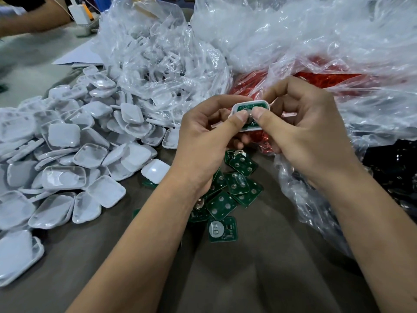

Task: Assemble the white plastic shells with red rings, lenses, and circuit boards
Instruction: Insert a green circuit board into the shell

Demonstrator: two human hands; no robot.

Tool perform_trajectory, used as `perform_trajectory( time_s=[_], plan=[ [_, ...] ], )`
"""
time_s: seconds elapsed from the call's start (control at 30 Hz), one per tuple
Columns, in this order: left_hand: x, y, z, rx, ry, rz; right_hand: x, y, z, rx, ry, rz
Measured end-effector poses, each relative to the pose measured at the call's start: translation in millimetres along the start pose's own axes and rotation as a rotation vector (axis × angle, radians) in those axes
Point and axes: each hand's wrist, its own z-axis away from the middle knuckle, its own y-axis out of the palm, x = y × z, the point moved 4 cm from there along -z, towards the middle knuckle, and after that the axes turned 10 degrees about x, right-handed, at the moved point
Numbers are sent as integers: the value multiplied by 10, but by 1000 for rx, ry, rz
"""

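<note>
Both my hands hold one white shell [259, 104] up above the table, a green circuit board sitting inside it. My left hand [203, 136] grips the shell's left side and my right hand [302, 127] grips its right side. Both thumbs press down on the board. Below my hands lie several loose green circuit boards [222, 205]. A big heap of white shells [67, 159] covers the table's left. Red rings [325, 79] show through a clear bag behind my right hand.
Clear plastic bags [158, 53] with more white parts are piled at the back and right. A black mass in a bag [392, 168] lies at the far right. Another person's arm [33, 19] and a white charger [79, 12] are at the top left. Grey table [248, 267] in front.
</note>
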Motion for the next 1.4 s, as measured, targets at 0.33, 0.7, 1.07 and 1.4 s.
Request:
perform_trajectory(
  time_s=[0.33,0.7,1.07,1.4],
  plan=[
    [-15,-23,-6,0,-5,-49,-32,3,-32,39,6,-55],
    [84,-58,-21,-40,-107,321,-92,-21,-8,4,265,-438],
    [62,94,11,201,-162,623,-35,-20,10,83,246,-657],
    [38,96,6,253,-209,754,115,10,44,3,-68,-398]
  ],
)
